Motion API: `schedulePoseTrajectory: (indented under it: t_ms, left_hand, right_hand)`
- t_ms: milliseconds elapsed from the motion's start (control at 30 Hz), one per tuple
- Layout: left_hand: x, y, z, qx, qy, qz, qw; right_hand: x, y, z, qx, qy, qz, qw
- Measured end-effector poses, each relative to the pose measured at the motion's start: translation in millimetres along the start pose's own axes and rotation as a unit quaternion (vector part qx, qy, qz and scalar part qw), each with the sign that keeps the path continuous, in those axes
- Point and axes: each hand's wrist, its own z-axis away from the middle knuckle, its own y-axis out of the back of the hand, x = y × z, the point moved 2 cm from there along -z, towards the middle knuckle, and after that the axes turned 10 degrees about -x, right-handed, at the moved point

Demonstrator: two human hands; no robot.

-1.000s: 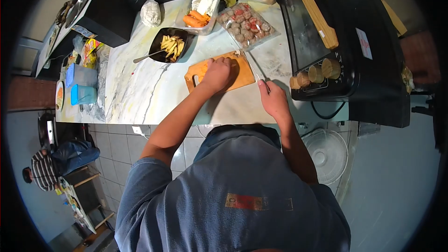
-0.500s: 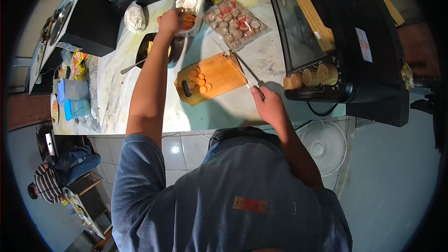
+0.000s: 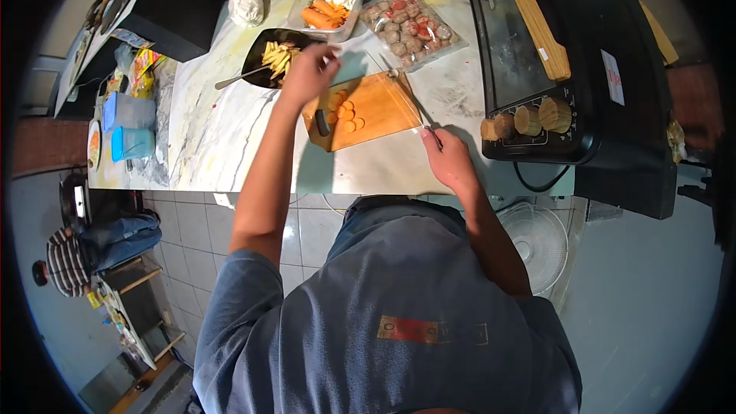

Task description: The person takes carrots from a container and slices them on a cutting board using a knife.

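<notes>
My left hand (image 3: 311, 74) hovers between the dark bowl and the wooden cutting board, fingers apart, with nothing visible in it. Orange carrot slices (image 3: 347, 116) lie in a small group on the cutting board (image 3: 379, 103), near its handle hole. In my right hand (image 3: 448, 159) is the handle of a knife (image 3: 414, 110), its blade slanting away across the board's right end. The dark bowl (image 3: 257, 61) holds pale cut strips (image 3: 276, 60) and a spoon (image 3: 238, 78). Behind it, a clear plastic container (image 3: 303, 11) holds whole carrots (image 3: 322, 15), orange pieces and a white bundle.
A bag of meatballs (image 3: 410, 29) lies behind the board. A black oven (image 3: 529, 46) with wooden knobs stands at the right. A white bag (image 3: 246, 3) sits at the back left, and blue-lidded tubs (image 3: 130, 126) stand left. A seated person (image 3: 69, 261) is farther off.
My left hand has come back from the plastic container toward the board, uncovering the carrots and the bowl. My right hand keeps the knife at the board's right end. The view has shifted slightly.
</notes>
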Motion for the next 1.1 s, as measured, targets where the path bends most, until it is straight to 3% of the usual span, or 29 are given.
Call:
schedulePoseTrajectory:
  t_ms: [133, 367, 433, 467, 533, 567, 733, 867, 933, 1100]
  left_hand:
    - [-7.1, -21.4, 50.2, -0.066, 0.069, -0.102, 0.990]
    - [-5.9, -39.2, 65.2, -0.007, 0.105, -0.140, 0.984]
    - [-10.6, -43.5, 65.7, 0.051, 0.111, -0.079, 0.989]
    - [-11.7, -44.2, 65.3, 0.047, 0.110, -0.078, 0.990]
    - [-18.1, -47.2, 63.8, 0.004, 0.170, 0.096, 0.981]
    - [1.7, -40.2, 62.7, 0.005, 0.173, 0.084, 0.981]
    - [26.4, -66.0, 45.3, 0.005, 0.100, 0.090, 0.991]
    - [32.9, -95.5, 35.3, -0.009, 0.090, -0.025, 0.996]
    - [40.3, -96.3, 40.4, 0.076, 0.038, -0.206, 0.975]
    - [39.7, -95.2, 52.7, 0.054, 0.046, -0.158, 0.985]
  right_hand:
    - [1.5, -8.1, -5.4, -0.018, 0.009, 0.000, 1.000]
    - [7.7, -17.8, -10.6, -0.014, 0.036, 0.006, 0.999]
    - [8.6, -16.9, -8.8, -0.012, 0.033, 0.005, 0.999]
    - [9.3, -16.0, -7.1, -0.010, 0.029, -0.001, 1.000]
    - [13.0, -14.9, -4.9, -0.005, 0.022, -0.009, 1.000]
    - [14.9, -14.5, -3.6, 0.004, 0.024, -0.015, 1.000]
    - [23.2, -10.2, 1.0, 0.021, 0.011, -0.013, 1.000]
    - [20.6, -6.5, 5.0, -0.001, -0.013, 0.000, 1.000]
    - [20.9, -7.4, 5.3, 0.000, -0.012, 0.004, 1.000]
    - [17.0, -16.7, 5.7, -0.028, -0.014, -0.025, 0.999]
